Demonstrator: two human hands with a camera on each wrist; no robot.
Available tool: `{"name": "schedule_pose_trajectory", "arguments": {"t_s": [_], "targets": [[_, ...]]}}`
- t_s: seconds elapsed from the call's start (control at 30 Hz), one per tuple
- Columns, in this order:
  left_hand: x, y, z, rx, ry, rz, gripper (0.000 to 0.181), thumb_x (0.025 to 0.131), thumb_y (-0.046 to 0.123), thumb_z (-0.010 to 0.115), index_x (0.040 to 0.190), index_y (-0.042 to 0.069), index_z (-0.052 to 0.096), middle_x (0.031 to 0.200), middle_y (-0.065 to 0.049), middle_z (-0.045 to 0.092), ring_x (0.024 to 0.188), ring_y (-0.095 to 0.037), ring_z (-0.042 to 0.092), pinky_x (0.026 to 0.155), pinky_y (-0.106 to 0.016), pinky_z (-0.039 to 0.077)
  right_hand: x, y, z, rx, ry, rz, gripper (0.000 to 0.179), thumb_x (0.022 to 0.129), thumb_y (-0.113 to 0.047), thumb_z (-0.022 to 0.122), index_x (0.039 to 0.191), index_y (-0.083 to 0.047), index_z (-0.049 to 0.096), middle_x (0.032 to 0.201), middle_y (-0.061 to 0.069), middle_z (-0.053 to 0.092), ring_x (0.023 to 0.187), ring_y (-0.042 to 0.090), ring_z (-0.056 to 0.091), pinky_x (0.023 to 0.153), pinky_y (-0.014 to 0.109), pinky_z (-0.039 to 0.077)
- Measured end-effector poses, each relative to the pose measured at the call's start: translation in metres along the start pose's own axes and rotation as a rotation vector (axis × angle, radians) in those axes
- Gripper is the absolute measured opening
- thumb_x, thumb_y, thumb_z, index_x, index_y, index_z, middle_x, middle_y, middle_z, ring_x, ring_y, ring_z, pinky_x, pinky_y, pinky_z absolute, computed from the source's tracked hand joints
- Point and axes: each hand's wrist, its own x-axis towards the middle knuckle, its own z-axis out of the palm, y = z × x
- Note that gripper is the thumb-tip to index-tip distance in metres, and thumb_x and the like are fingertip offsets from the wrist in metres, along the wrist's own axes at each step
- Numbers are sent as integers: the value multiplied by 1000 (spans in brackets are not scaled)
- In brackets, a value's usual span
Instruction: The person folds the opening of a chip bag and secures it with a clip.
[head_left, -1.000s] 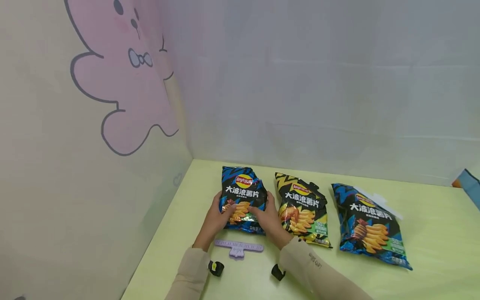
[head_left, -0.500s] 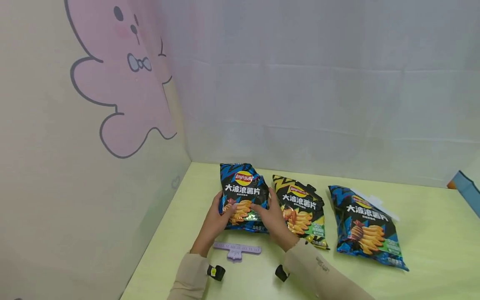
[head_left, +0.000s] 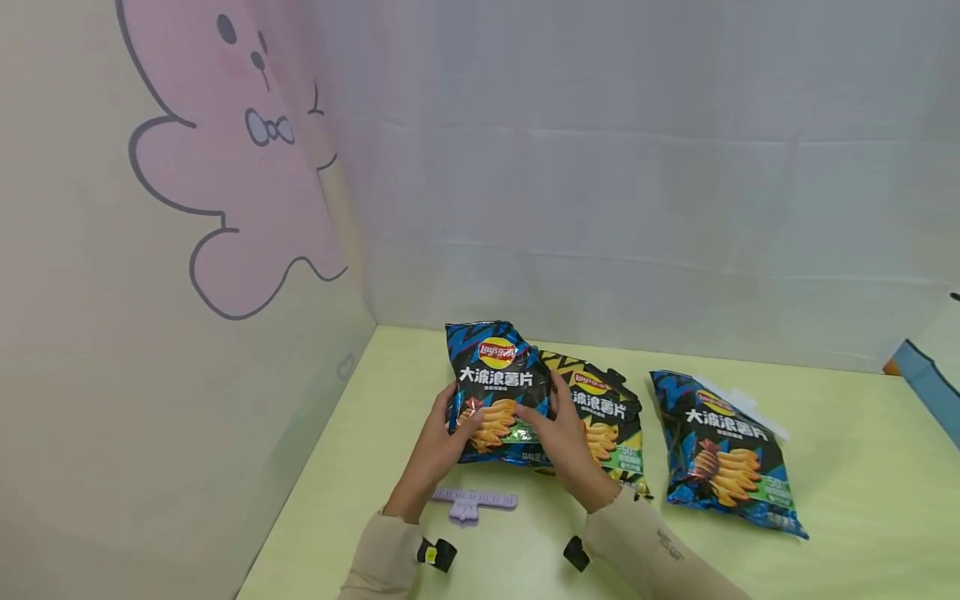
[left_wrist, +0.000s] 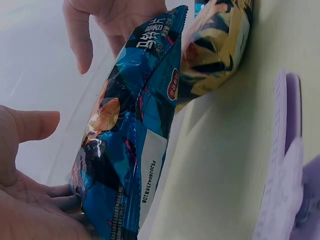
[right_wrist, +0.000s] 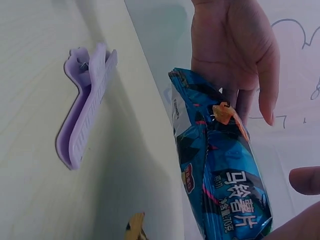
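Observation:
Both my hands hold a blue-and-black bag of potato chips [head_left: 498, 379], raised off the table with its printed front up. My left hand [head_left: 435, 437] grips its left side, and my right hand [head_left: 567, 446] the right side, thumbs toward the front and fingers behind. The bag's underside seam and white label patch show in the left wrist view, where the bag [left_wrist: 127, 120] hangs tilted. Below it on the table lies a lilac bag clip [head_left: 468, 504], ridged along its bar; the clip [right_wrist: 85, 100] is also visible in the right wrist view.
Partly covered by the held bag, a yellow-and-black chip bag [head_left: 603, 429] with a black clip [head_left: 615, 379] lies just right. Farther right is another blue chip bag [head_left: 731, 467] with a white clip [head_left: 750, 408]. Walls stand behind and at the left; a blue item [head_left: 930, 392] sits far right.
Both hands have lifted the blue chip bag and carried it slightly right, so it now overlaps the yellow bag in the head view. The lilac clip stays on the table.

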Motion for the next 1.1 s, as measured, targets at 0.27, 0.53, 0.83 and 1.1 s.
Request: {"name": "schedule_pose_trajectory", "arguments": {"t_s": [0.27,0.53,0.83,1.1], "targets": [[-12,9,15,-15,-91,87,72,100,42,60,158,12,28,160,-21,36,147,-45,37,114,-61,39,-14,3,-30,-23,30,-1,88,99,-23,64,164,-25,5,171,18,4,158,41,6,122,65,19],[-22,13,32,-70,-160,101,71,100,39,61,158,14,28,161,-18,33,146,-46,37,114,-61,39,-34,5,-54,-35,17,21,90,100,-25,63,163,-29,0,171,18,0,158,41,4,122,65,18],[-36,9,49,-94,-243,86,63,100,37,62,152,14,35,161,-16,35,144,-44,42,106,-59,48,-57,26,-80,1,13,77,92,100,-26,63,163,-29,-5,170,20,-4,157,44,5,122,68,15],[-47,9,62,-125,-297,80,58,100,36,62,147,11,38,158,-18,39,143,-43,43,108,-61,46,-74,41,-93,70,73,117,88,101,-20,61,163,-27,0,169,24,9,153,47,20,122,64,21]]}}
